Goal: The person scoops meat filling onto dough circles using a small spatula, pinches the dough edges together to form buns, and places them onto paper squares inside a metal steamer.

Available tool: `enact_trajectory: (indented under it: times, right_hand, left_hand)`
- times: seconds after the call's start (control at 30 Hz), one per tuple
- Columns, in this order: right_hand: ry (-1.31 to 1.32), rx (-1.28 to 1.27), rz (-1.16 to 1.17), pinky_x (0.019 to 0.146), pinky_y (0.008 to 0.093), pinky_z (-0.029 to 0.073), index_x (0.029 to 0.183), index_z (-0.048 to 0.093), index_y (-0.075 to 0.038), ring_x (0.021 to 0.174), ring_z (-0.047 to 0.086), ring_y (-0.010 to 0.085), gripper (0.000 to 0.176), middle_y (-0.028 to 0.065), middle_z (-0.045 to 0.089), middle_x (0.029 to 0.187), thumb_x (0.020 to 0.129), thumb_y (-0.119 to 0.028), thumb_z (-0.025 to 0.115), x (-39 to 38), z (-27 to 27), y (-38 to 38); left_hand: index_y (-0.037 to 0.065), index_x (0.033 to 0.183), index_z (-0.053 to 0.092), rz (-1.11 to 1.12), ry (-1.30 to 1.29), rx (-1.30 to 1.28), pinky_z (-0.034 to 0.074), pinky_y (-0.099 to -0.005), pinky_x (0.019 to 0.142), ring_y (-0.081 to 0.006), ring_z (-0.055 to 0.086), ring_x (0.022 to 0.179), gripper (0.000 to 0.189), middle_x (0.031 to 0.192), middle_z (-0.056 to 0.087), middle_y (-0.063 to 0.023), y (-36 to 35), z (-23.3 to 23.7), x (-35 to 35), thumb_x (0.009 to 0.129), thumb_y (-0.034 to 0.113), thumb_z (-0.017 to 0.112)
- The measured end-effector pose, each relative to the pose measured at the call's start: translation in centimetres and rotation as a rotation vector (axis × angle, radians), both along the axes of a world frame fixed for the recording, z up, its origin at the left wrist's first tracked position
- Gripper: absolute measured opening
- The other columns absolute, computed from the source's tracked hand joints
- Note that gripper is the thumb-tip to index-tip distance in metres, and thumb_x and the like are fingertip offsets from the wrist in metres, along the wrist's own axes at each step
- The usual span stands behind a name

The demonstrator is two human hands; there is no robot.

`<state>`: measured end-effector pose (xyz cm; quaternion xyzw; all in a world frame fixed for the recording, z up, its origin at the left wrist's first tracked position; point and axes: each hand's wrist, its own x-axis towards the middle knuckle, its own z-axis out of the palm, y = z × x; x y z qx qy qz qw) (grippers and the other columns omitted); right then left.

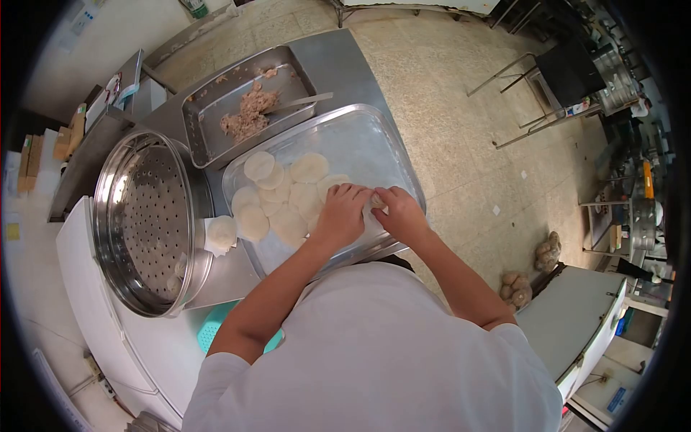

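Observation:
My left hand (344, 213) and my right hand (403, 214) meet over the right part of a metal tray (360, 119). Between their fingertips is a small pale dumpling (378, 202), mostly covered; both hands are closed on it. Several round dough wrappers (288, 222) lie overlapping on the tray, left of my left hand. Behind it, a deeper metal pan (194, 119) holds a lump of pinkish minced filling (249, 114). A flat-handled tool (302, 102) is stuck in the filling.
A round perforated steamer (147, 209) stands at the left, with a few pale dumplings (175, 277) near its lower rim. A pale round piece (222, 232) sits on white paper beside it. A turquoise basket (210, 333) is below. Bags (516, 288) lie on the floor at right.

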<state>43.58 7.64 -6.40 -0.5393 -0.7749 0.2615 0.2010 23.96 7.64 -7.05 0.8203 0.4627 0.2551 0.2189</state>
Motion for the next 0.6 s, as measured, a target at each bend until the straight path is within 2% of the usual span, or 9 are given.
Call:
enact_trajectory:
  times: [0.17,0.27,0.37,0.47,0.57,0.6]
  right_hand:
    - [-0.047,0.065,0.009,0.078,0.0460,0.055,0.122,0.066,-0.005,0.093,0.066,0.0370,0.047,0.0165,0.066,0.097,0.080,-0.018,0.081,0.1,-0.2,0.4]
    - [-0.082,-0.008,0.010,0.081,0.0453,0.055,0.125,0.065,-0.006,0.096,0.066,0.0372,0.049,0.0170,0.066,0.103,0.081,-0.020,0.081,0.5,-0.2,0.4]
    - [-0.001,-0.019,-0.041,0.085,0.0445,0.056,0.129,0.063,-0.008,0.101,0.065,0.0371,0.052,0.0167,0.064,0.114,0.082,-0.018,0.081,1.2,0.5,0.4]
    - [0.051,-0.008,0.092,0.089,0.0432,0.056,0.132,0.062,-0.009,0.108,0.064,0.0363,0.053,0.0161,0.061,0.123,0.082,-0.014,0.080,1.4,2.8,0.7]
    - [-0.070,-0.010,0.280,0.092,0.0432,0.055,0.134,0.060,-0.007,0.113,0.061,0.0343,0.053,0.0142,0.061,0.123,0.083,-0.010,0.077,1.5,0.1,1.8]
    - [-0.062,-0.015,0.265,0.092,0.0432,0.055,0.133,0.060,-0.007,0.114,0.061,0.0340,0.052,0.0143,0.061,0.123,0.084,-0.010,0.076,1.4,0.1,2.0]
  left_hand:
    - [0.003,0.121,0.066,0.101,-0.052,-0.001,0.040,-0.0457,0.102,-0.0320,0.060,0.112,0.042,0.114,0.069,-0.0119,-0.3,0.0,0.7,0.079,-0.003,0.059]
    - [0.003,0.120,0.067,0.164,-0.122,-0.015,0.042,-0.0457,0.100,-0.0336,0.061,0.109,0.041,0.111,0.070,-0.0127,-0.5,0.8,0.6,0.080,-0.003,0.059]
    - [0.004,0.120,0.067,0.226,-0.163,-0.044,0.044,-0.0445,0.098,-0.0340,0.061,0.108,0.040,0.111,0.070,-0.0130,-1.2,2.4,-0.2,0.081,-0.002,0.061]
    - [0.003,0.121,0.066,0.308,-0.238,-0.132,0.045,-0.0449,0.098,-0.0346,0.060,0.110,0.038,0.113,0.070,-0.0131,-2.7,3.1,-1.1,0.084,-0.001,0.062]
    - [0.003,0.121,0.066,0.392,-0.268,-0.209,0.047,-0.0448,0.097,-0.0355,0.060,0.110,0.035,0.113,0.070,-0.0137,-4.3,2.9,-1.9,0.086,-0.001,0.064]
    - [0.004,0.121,0.066,0.423,-0.267,-0.230,0.049,-0.0445,0.096,-0.0358,0.060,0.110,0.035,0.113,0.070,-0.0140,-4.8,2.8,-2.1,0.087,0.000,0.064]
